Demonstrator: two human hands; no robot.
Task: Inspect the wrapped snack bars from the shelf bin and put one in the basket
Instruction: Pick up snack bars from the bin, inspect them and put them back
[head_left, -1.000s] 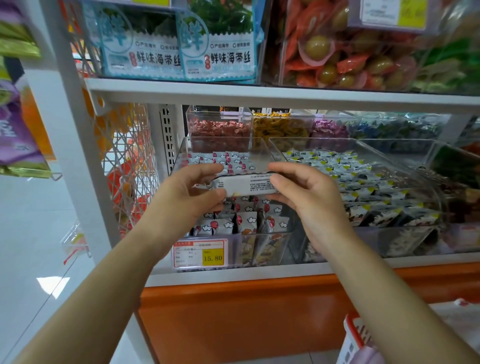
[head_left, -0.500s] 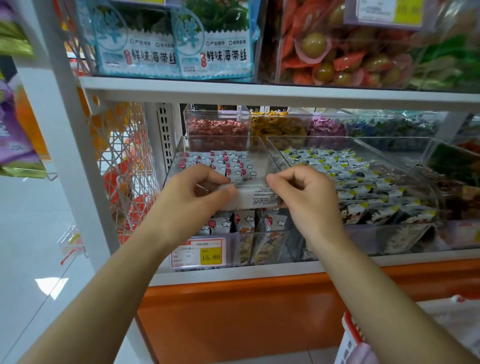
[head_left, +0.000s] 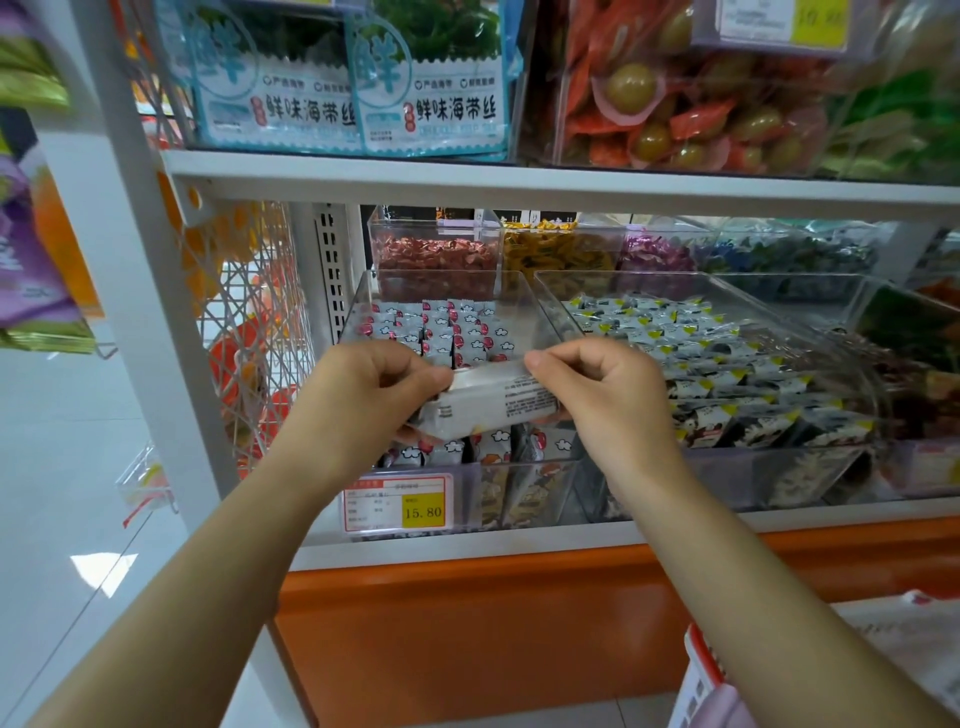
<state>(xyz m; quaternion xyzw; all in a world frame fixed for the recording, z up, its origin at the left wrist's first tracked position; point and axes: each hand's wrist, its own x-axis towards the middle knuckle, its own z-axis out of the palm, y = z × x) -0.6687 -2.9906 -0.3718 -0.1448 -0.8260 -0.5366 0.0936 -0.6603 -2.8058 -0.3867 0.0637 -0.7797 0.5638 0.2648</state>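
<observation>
A white wrapped snack bar (head_left: 488, 405) with small printed text is held crosswise over the clear shelf bin (head_left: 363, 301). My left hand (head_left: 363, 400) grips its left end with curled fingers. My right hand (head_left: 608, 395) pinches its right end between thumb and fingers. The bar tilts, its left end lower. Below and behind it the bin holds several more bars (head_left: 457, 327) in white wrappers with red dots and cloud shapes. The red and white basket (head_left: 701, 675) shows only a corner at the bottom right, under my right forearm.
A second clear bin (head_left: 841, 332) of black-and-yellow wrapped snacks stands to the right. Small candy tubs (head_left: 431, 249) sit behind. A yellow price tag (head_left: 423, 512) reads 15.80. The upper shelf (head_left: 519, 182) carries seaweed packs. An orange base panel (head_left: 467, 649) runs below; a white upright (head_left: 156, 312) stands left.
Both hands lowered the bar slightly and rolled it, so its printed back now tilts toward me with the left end dropped. The fingers of both hands curled tighter round the ends.
</observation>
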